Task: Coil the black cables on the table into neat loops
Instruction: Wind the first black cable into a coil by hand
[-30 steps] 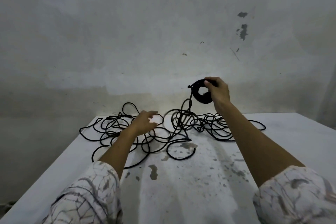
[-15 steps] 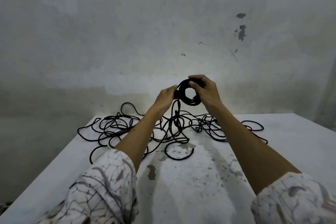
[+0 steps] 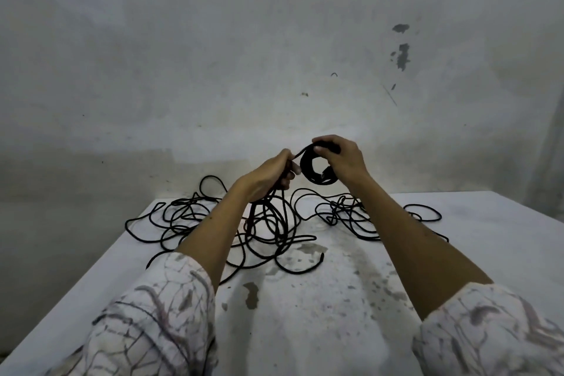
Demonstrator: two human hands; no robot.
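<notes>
One small coil (image 3: 317, 166) is wound so far, held above the table (image 3: 457, 253) by the right hand (image 3: 343, 159), whose fingers grip its rim. The left hand (image 3: 268, 177) pinches the strand feeding it. Most cable (image 3: 268, 223) lies tangled below the coil. How many separate cables there are is unclear.
</notes>
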